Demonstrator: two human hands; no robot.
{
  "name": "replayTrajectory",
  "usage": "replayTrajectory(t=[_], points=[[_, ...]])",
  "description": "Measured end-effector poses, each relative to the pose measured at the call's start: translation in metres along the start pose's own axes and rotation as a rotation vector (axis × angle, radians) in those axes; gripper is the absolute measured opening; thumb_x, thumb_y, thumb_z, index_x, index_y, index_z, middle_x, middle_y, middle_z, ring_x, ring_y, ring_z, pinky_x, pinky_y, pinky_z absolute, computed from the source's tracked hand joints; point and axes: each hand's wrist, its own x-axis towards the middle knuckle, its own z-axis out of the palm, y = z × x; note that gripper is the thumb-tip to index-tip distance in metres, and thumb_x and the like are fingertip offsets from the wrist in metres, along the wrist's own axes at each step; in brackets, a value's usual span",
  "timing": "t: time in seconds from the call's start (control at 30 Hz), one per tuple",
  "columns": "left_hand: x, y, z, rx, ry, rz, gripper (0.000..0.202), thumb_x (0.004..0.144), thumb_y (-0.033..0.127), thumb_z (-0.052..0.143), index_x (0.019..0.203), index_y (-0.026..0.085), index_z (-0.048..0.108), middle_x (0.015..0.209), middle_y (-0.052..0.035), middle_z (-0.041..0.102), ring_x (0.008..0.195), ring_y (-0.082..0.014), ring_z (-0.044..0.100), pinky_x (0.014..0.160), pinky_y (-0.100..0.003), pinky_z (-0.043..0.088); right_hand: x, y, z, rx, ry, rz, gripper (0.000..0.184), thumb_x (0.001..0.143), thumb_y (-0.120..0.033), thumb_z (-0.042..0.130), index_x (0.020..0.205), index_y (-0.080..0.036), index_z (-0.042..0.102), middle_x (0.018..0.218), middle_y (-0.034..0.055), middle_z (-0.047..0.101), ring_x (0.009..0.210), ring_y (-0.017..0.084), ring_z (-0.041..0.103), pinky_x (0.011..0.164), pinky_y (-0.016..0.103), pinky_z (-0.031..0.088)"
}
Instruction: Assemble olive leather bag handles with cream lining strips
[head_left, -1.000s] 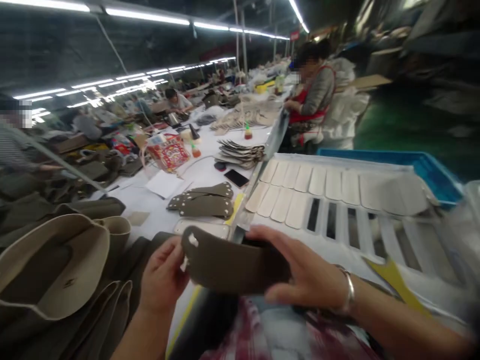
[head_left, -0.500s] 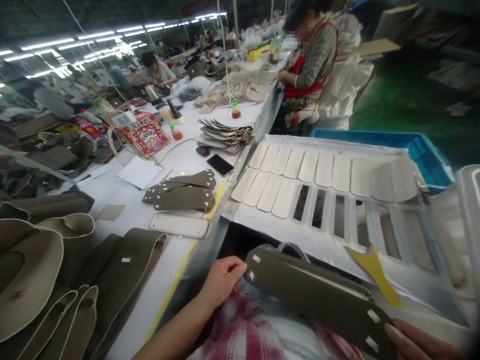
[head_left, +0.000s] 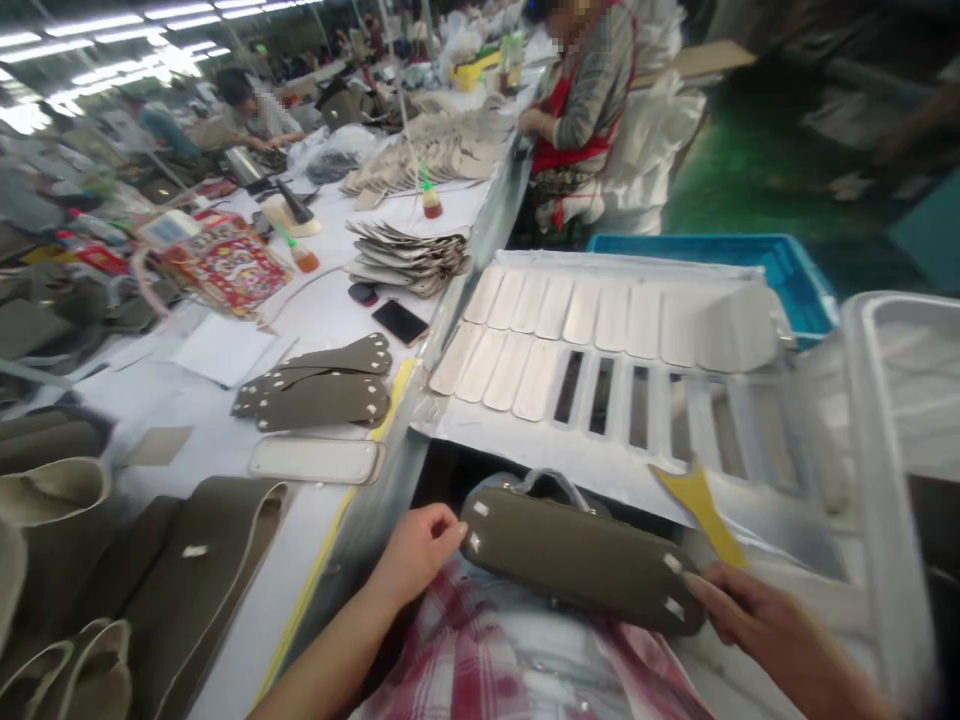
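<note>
A long olive-green panel (head_left: 577, 560) with rounded ends lies across my lap, with small white patches at both ends. My left hand (head_left: 421, 545) pinches its left end between thumb and fingertips. My right hand (head_left: 739, 608) grips the right end, thumb on the upper face and fingers partly hidden. Just beyond the panel is a white slotted rack (head_left: 480, 430), where pale rounded strips (head_left: 551, 305) lie in rows. A yellow flat tool (head_left: 705, 510) with a forked end rests on the rack's near edge.
Left on the white table are similar olive panels (head_left: 322, 400), a pale strip (head_left: 315, 460), a phone (head_left: 401, 322), stacked pieces (head_left: 409, 260) and folded olive parts (head_left: 202, 560). A blue crate (head_left: 810, 275) stands behind the rack. A person in a red apron (head_left: 581, 110) sits further along.
The view has turned to the right, so the table shifts left. The olive panel now lies flatter and more face-up; my right hand shows more fully at its end. Both hands keep hold.
</note>
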Motion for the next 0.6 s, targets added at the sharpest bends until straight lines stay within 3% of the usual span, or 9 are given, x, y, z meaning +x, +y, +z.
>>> replayTrajectory(t=[0.1, 0.17, 0.2, 0.23, 0.3, 0.37, 0.5, 0.6], points=[[-0.003, 0.011, -0.003, 0.255, 0.056, 0.073, 0.023, 0.083, 0.039, 0.05, 0.077, 0.018, 0.056, 0.064, 0.0023, 0.053, 0.06, -0.0134, 0.052, 0.057, -0.024, 0.042, -0.007, -0.026, -0.009, 0.04, -0.045, 0.097, 0.042, 0.078, -0.054, 0.04, 0.056, -0.02, 0.046, 0.047, -0.0008, 0.046, 0.046, 0.012, 0.042, 0.046, 0.024, 0.035], [0.0, 0.024, 0.003, 0.396, 0.2, 0.248, 0.025, 0.082, 0.039, 0.051, 0.096, 0.018, 0.055, 0.082, -0.0017, 0.058, 0.075, -0.0173, 0.057, 0.071, -0.03, 0.047, -0.008, -0.034, -0.012, 0.102, -0.06, 0.154, 0.038, 0.079, -0.05, 0.042, 0.058, -0.019, 0.047, 0.046, -0.002, 0.046, 0.044, 0.011, 0.04, 0.046, 0.024, 0.033], [0.003, 0.033, 0.009, 0.438, 0.218, 0.383, 0.03, 0.082, 0.038, 0.051, 0.105, 0.019, 0.053, 0.095, -0.0048, 0.059, 0.088, -0.0198, 0.057, 0.081, -0.034, 0.047, -0.008, -0.036, -0.013, 0.14, -0.055, 0.172, 0.036, 0.079, -0.048, 0.043, 0.059, -0.019, 0.047, 0.046, -0.0023, 0.046, 0.044, 0.01, 0.04, 0.047, 0.024, 0.033], [0.007, 0.044, 0.019, 0.475, 0.195, 0.529, 0.038, 0.082, 0.038, 0.052, 0.115, 0.019, 0.049, 0.109, -0.0076, 0.056, 0.101, -0.0221, 0.054, 0.09, -0.038, 0.044, -0.008, -0.036, -0.014, 0.17, -0.043, 0.185, 0.034, 0.079, -0.046, 0.044, 0.06, -0.019, 0.047, 0.046, -0.0024, 0.047, 0.045, 0.01, 0.041, 0.047, 0.024, 0.033], [0.014, 0.069, 0.048, 0.548, 0.043, 0.801, 0.059, 0.079, 0.043, 0.057, 0.13, 0.018, 0.038, 0.129, -0.011, 0.046, 0.12, -0.0256, 0.042, 0.103, -0.043, 0.034, -0.01, -0.034, -0.014, 0.216, -0.027, 0.198, 0.031, 0.079, -0.043, 0.045, 0.061, -0.018, 0.048, 0.047, -0.0023, 0.048, 0.046, 0.011, 0.043, 0.048, 0.024, 0.033], [0.022, 0.092, 0.083, 0.619, -0.141, 0.966, 0.083, 0.071, 0.054, 0.063, 0.136, 0.016, 0.029, 0.136, -0.0134, 0.04, 0.126, -0.0285, 0.035, 0.107, -0.047, 0.027, -0.012, -0.032, -0.015, 0.228, -0.03, 0.196, 0.029, 0.08, -0.041, 0.046, 0.062, -0.018, 0.049, 0.048, -0.0022, 0.048, 0.046, 0.011, 0.043, 0.047, 0.024, 0.033], [0.039, 0.113, 0.14, 0.683, -0.326, 0.956, 0.099, 0.057, 0.062, 0.07, 0.133, 0.011, 0.033, 0.132, -0.0163, 0.045, 0.122, -0.0309, 0.04, 0.105, -0.048, 0.029, -0.014, -0.026, -0.016, 0.151, -0.036, 0.162, 0.027, 0.08, -0.037, 0.048, 0.062, -0.017, 0.05, 0.051, -0.0018, 0.052, 0.048, 0.01, 0.044, 0.048, 0.023, 0.031], [0.042, 0.115, 0.153, 0.686, -0.366, 0.911, 0.092, 0.054, 0.053, 0.074, 0.128, 0.01, 0.039, 0.126, -0.0161, 0.049, 0.115, -0.0304, 0.045, 0.101, -0.046, 0.033, -0.011, -0.019, -0.017, 0.102, -0.027, 0.137, 0.027, 0.08, -0.036, 0.05, 0.061, -0.017, 0.052, 0.054, -0.0018, 0.052, 0.051, 0.01, 0.044, 0.048, 0.023, 0.029]])
